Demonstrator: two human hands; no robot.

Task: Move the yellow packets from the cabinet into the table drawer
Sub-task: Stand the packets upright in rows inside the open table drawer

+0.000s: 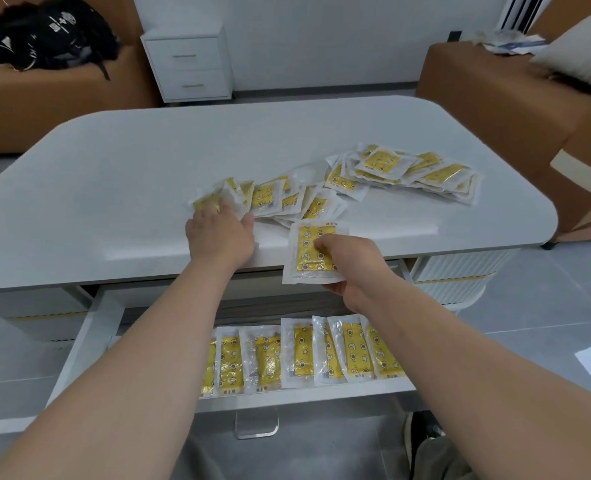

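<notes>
Head | left hand [219, 233] — grips loose packets [234, 194] | right hand [349, 268] — pinches packet [307, 247]

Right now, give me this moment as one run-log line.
left hand: grips loose packets on table | right hand: holds one packet | drawer: open, row of packets inside
</notes>
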